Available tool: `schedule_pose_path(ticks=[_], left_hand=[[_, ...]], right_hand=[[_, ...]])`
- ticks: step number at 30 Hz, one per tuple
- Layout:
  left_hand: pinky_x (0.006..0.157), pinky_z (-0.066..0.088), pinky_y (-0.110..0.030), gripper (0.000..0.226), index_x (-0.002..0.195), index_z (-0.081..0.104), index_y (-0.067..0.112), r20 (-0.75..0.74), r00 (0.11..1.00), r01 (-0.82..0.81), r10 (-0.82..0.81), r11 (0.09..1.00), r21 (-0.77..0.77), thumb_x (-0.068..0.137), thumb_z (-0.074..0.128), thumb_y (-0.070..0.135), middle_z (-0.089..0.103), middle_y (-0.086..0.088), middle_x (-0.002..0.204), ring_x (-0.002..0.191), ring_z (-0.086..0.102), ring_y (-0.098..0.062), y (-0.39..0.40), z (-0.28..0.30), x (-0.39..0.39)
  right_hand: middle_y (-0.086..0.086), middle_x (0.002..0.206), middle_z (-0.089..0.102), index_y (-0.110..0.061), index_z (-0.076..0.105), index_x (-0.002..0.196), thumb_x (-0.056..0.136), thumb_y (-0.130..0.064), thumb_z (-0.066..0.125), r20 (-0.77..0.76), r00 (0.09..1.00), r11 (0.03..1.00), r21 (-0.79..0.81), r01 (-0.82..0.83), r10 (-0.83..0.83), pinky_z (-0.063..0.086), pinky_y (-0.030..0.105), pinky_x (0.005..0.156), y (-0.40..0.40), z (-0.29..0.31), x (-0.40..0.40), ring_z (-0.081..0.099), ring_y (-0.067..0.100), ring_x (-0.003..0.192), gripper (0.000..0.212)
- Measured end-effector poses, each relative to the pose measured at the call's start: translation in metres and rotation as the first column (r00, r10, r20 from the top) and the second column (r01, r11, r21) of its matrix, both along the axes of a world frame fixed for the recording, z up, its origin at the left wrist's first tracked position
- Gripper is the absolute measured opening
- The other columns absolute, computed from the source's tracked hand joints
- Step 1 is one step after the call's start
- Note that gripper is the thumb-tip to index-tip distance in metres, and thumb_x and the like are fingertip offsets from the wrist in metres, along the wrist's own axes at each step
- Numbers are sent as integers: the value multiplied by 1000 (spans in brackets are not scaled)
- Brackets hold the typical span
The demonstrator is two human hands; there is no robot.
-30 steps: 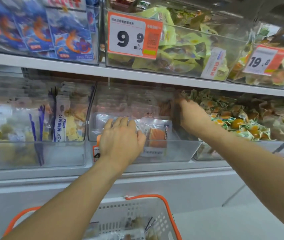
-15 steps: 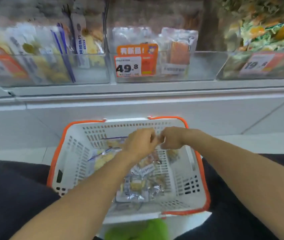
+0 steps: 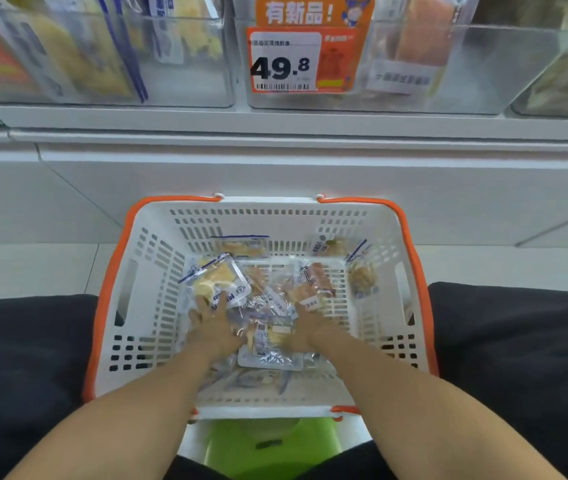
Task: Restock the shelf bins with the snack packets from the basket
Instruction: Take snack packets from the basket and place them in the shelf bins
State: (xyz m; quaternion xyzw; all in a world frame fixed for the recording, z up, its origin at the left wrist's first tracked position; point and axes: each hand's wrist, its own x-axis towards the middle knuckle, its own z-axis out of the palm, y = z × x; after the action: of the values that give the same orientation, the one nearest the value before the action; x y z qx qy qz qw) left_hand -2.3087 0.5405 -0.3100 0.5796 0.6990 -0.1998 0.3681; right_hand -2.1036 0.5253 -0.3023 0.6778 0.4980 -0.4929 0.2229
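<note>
White plastic basket [image 3: 158,258] w/ orange rim sits on the floor right in front of the shelf base, between the person's dark-clad knees. Both hands are down inside it, among a loose heap of snack packets [image 3: 268,306] on the basket floor. Left hand [image 3: 211,327] is spread flat, fingers reaching onto a clear packet with yellow contents [image 3: 216,282] at the left of the heap, touching it; can't tell if there's any real grip, looks more like pressing or sifting. Right hand [image 3: 310,327] is low on the right side of the pile, fingers forward by an orange-brown packet [image 3: 313,285]; blur and foil glare hide the fingertips, so can't tell whether it has hold of anything. Between the two wrists lies a silvery packet w/ a white label [image 3: 270,344]. A few more packets lean on the far wall and far-right corner of the basket.

Above: row of clear shelf bins. Middle bin [image 3: 449,84] carries an orange price tag [image 3: 303,60] reading 49.8, with an orange-toned pack standing behind its front wall. Left bin [image 3: 189,88] holds upright packs w/ blue edges and yellow contents. Right bin [image 3: 559,84] only partly in shot, contents blurred. Green stool [image 3: 268,445] shows under the near edge of the basket.
</note>
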Motion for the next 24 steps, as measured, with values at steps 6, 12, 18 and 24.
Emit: schedule_pose_path(ticks=[6,12,18,24], left_hand=[[115,29,-50,98,157,-10,32,33,997,-68,68,998,-11,92,63,31,-25,-15,161,149,-7,-45,-5,6,18],[74,54,-29,39,122,55,3,26,979,-198,200,978,-68,92,66,25,62,-11,110,95,64,-23,-15,18,28],[73,62,-39,22,100,57,-1,182,800,-504,571,805,-312,93,68,16,69,-16,93,75,72,-28,-14,28,40],[91,50,-32,48,146,42,14,39,983,-170,181,967,-192,100,47,26,53,-15,138,113,58,-26,-16,24,30]], right_hand=[[30,144,33,-8,15,151,82,-28,73,242,958,950,232,-209,152,39,53,109,-30,-10,-28,36,46,132,93],[37,154,13,-1,13,155,85,-42,73,283,916,929,155,-336,284,34,57,113,-33,-2,-34,20,54,141,101],[38,159,4,-6,33,152,87,-59,64,132,886,893,17,-450,444,36,52,114,-29,-2,-50,27,52,142,90],[11,103,64,-12,64,95,91,-52,59,-55,935,936,21,-350,351,51,39,89,-27,25,-47,61,28,95,40]])
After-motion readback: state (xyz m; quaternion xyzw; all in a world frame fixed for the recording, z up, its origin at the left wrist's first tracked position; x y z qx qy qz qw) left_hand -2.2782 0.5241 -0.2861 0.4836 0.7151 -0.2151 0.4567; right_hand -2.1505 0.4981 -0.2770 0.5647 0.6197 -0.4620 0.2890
